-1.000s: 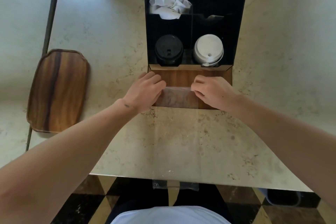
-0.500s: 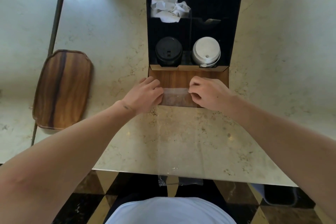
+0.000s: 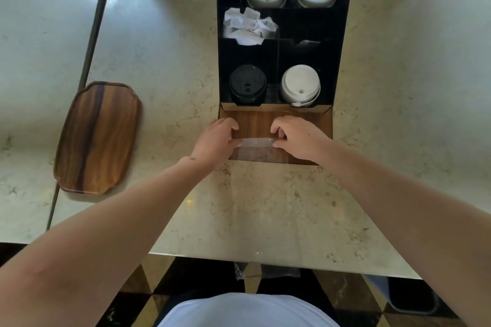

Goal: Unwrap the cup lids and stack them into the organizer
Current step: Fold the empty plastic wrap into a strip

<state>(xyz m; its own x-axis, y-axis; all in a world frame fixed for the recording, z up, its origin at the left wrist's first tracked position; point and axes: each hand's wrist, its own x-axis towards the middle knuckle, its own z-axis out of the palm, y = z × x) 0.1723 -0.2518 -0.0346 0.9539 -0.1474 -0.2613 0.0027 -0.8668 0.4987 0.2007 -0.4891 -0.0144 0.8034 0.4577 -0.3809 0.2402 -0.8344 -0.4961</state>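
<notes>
Both hands, left hand [image 3: 216,139] and right hand [image 3: 297,138], pinch the ends of an empty clear wrapper [image 3: 256,150] taut before the organizer [image 3: 342,34], seemingly to flatten it, black lids [image 3: 247,83] and white lids [image 3: 300,83] already stacked inside.

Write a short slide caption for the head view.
Both hands stretch clear plastic wrap before the lid organizer.

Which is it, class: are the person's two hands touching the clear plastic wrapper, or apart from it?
Touching. The head view shows the left hand and right hand each pinching an end of the clear plastic wrapper, stretched between them before the organizer.
</notes>
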